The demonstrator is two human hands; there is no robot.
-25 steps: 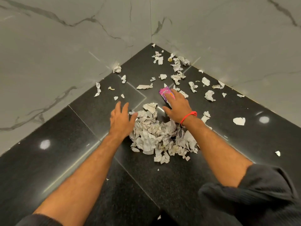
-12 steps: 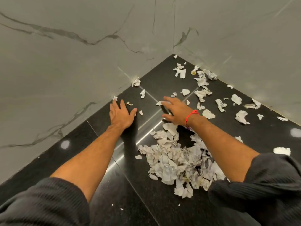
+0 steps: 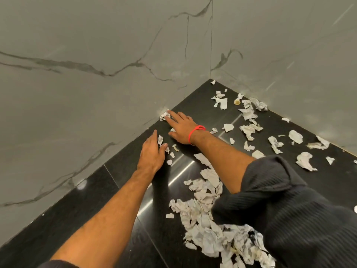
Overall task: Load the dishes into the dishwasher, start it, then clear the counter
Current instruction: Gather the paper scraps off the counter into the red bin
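Torn paper scraps litter the black stone counter [image 3: 100, 206]. A gathered heap of scraps [image 3: 208, 229] lies in front of me, partly under my right sleeve. My right hand [image 3: 181, 128], with a red band at the wrist, lies flat with straight fingers reaching to the left wall. Its fingertips touch a crumpled scrap [image 3: 164, 116] at the wall's foot. Just below it, my left hand [image 3: 152, 153] rests flat on the counter, fingers straight, beside a few small scraps [image 3: 170, 154]. Neither hand holds anything.
Grey marble walls [image 3: 96, 74] meet in a corner at the back and close off the counter on the left and right. More loose scraps [image 3: 249, 115] are strewn along the right wall and toward the corner.
Both hands have moved away from the heap toward the left wall. My right hand now reaches the crumpled scrap at the wall. The view has shifted, so the heap lies lower right.
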